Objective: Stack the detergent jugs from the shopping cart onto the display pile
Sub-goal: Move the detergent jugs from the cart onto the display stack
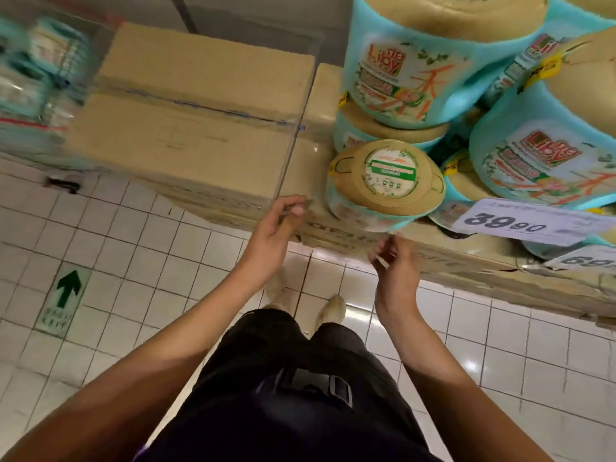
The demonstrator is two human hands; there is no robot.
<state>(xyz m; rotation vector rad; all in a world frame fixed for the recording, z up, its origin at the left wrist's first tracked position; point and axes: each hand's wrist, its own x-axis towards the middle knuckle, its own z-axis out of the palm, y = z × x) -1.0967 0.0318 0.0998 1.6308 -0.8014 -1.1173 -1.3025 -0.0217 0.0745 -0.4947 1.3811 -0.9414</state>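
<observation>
A turquoise detergent tub with a tan lid [386, 183] stands at the near left corner of the display pile [500, 105], on a row of cardboard cartons [466, 261]. More turquoise tubs are stacked above and to its right. My left hand [280, 221] hovers just left of that tub, fingers loosely curled, holding nothing. My right hand [395, 261] hangs just below the tub, fingers loosely curled and empty. Neither hand touches the tub. No shopping cart is in view.
A large taped cardboard box [193, 121] sits left of the pile. A white price sign reading 39.90 [520, 221] hangs at the pile's front. Shelves of packaged goods [36, 75] blur at far left. White tiled floor with a green arrow sticker [66, 291] lies below.
</observation>
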